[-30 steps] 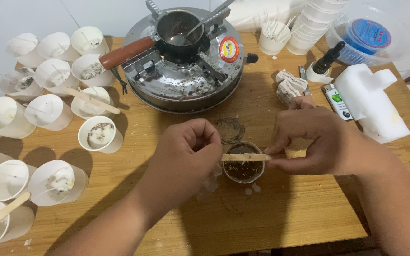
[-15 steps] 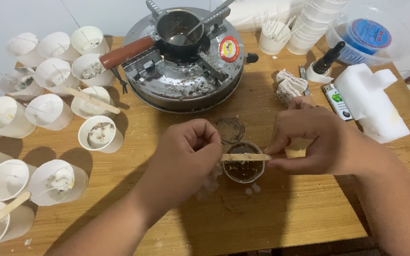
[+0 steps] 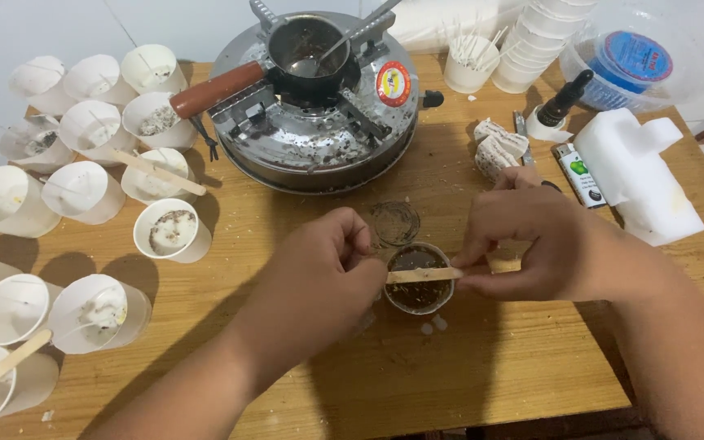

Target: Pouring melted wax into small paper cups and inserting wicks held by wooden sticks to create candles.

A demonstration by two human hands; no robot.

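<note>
A small glass cup (image 3: pixel 418 292) of dark liquid stands on the wooden table (image 3: pixel 482 367) near its front middle. A flat wooden stick (image 3: pixel 421 275) lies across the cup's rim. My left hand (image 3: pixel 319 273) pinches the stick's left end, and my right hand (image 3: pixel 527 240) pinches its right end. Just behind the cup lies a round clear lid (image 3: pixel 395 222).
A round metal stove (image 3: pixel 319 130) with a small pot (image 3: pixel 307 45) on it stands at the back. Several white paper cups (image 3: pixel 83 191) crowd the left side. At the right are a white foam block (image 3: pixel 637 175), a lighter (image 3: pixel 576 171), a dropper bottle (image 3: pixel 560 106) and stacked cups (image 3: pixel 539 33).
</note>
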